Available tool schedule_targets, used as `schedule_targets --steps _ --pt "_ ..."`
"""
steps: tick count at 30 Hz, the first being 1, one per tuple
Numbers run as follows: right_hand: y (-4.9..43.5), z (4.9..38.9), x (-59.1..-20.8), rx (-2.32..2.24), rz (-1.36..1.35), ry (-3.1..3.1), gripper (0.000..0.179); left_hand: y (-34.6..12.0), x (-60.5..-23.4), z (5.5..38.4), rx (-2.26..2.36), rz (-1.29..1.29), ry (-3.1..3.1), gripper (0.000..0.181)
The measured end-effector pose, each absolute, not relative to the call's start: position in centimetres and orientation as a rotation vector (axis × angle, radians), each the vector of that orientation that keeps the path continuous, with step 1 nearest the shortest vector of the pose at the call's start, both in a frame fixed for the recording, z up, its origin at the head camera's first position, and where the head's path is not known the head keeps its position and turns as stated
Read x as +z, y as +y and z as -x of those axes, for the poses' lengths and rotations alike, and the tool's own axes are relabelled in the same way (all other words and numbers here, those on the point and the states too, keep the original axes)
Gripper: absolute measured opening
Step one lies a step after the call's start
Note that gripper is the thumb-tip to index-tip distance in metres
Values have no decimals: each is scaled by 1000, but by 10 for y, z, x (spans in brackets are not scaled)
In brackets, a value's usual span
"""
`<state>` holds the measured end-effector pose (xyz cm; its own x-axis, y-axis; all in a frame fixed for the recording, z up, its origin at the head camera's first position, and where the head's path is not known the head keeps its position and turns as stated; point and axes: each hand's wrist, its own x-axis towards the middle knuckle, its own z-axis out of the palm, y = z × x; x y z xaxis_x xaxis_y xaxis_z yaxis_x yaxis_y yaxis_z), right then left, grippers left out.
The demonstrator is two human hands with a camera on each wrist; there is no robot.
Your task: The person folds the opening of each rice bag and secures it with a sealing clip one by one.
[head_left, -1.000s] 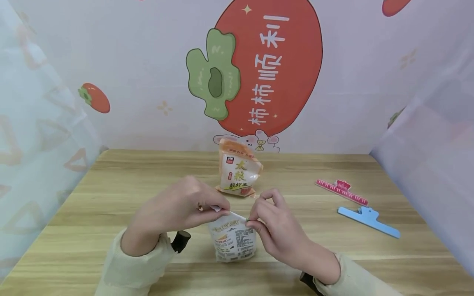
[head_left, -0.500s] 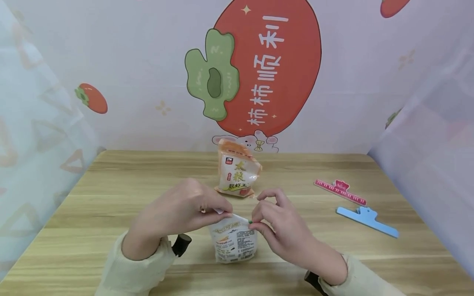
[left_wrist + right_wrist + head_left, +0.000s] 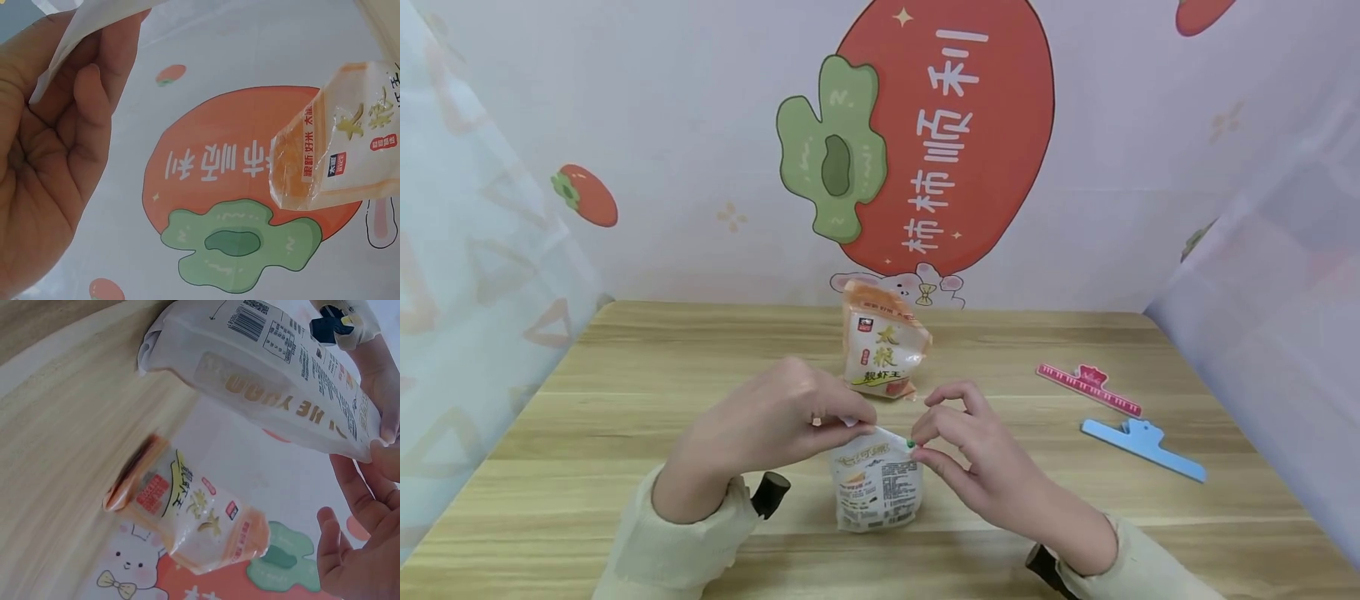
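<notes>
A white printed bag (image 3: pixel 878 487) stands in front of the person at mid-table, its back covered with small text and a barcode. My left hand (image 3: pixel 767 421) pinches its top edge at the left, between thumb and forefinger; a folded white flap (image 3: pixel 87 31) shows against the fingers in the left wrist view. My right hand (image 3: pixel 981 462) pinches the top right corner, where a small green spot (image 3: pixel 912 443) shows by the fingertips. From the right wrist view, large gold letters run along the bag's side (image 3: pixel 250 390), and the right hand's other fingers stick out loosely.
Behind the hands stands an orange and white rice bag (image 3: pixel 886 346). To the right lie a pink clip (image 3: pixel 1090 385) with a piano-key pattern and a blue clip (image 3: pixel 1144 448). A printed cloth backdrop (image 3: pixel 700 125) rises behind the table (image 3: pixel 685 342).
Both hands have shifted slightly to the right along with the top of the white bag, still pinching it. More of the green spot shows at the corner. The other things stay put.
</notes>
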<state>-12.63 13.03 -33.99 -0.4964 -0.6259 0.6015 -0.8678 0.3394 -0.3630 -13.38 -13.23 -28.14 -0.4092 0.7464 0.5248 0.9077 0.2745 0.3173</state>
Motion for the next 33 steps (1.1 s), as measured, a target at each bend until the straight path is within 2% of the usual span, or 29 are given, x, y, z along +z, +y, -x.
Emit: schedule_targets --steps 5,19,27,33 --pt "136 125 -336 983 -1297 -2330 25 -132 -281 133 -830 1525 -2279 11" --pt "178 135 -323 896 -1107 -2351 43 -132 -281 133 -827 1508 -2281 10" --pt "212 142 -318 870 -947 -2347 46 -133 -281 134 -851 1503 -2296 12" --pt "239 154 -320 877 -798 -2396 38 -133 -282 135 -835 1502 -2303 11"
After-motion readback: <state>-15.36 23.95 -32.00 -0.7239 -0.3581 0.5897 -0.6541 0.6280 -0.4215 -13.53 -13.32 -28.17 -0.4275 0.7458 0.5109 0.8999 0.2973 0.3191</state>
